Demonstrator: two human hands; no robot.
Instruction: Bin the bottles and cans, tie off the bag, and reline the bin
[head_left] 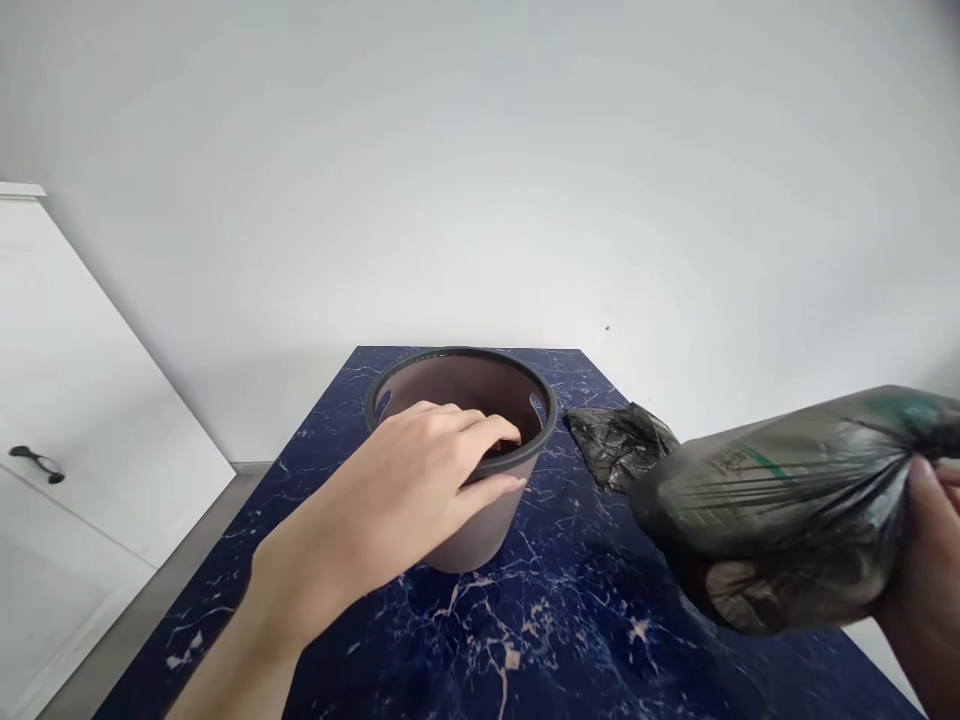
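Two hands at work over a dark blue marbled tabletop [480, 620], white wall behind. Far left: a white cabinet [67, 400] with a dark handle [36, 462], standing off the table's left edge. Left hand [405, 500] reaches in from the lower left and grips the near rim of a brown plastic pot [465, 450]; fingers curl over the dark rim into the pot, thumb presses the outer wall, so the hand is closed on the rim rather than spread. Pot sits upright on the tabletop, near its far end and slightly left of centre; slots show in the inner wall just below the rim. Contents of the pot not visible past the fingers. Just right of the pot, a crumpled dark plastic bag [619, 440] lies on the table, apart from the pot. Further right, a full dark bag [787, 510], some green showing through the film, is held above the table, tilted with its bulging end toward the pot. Right hand [926, 560], at the frame's edge and partly cut off, is clenched around the gathered neck of that bag.
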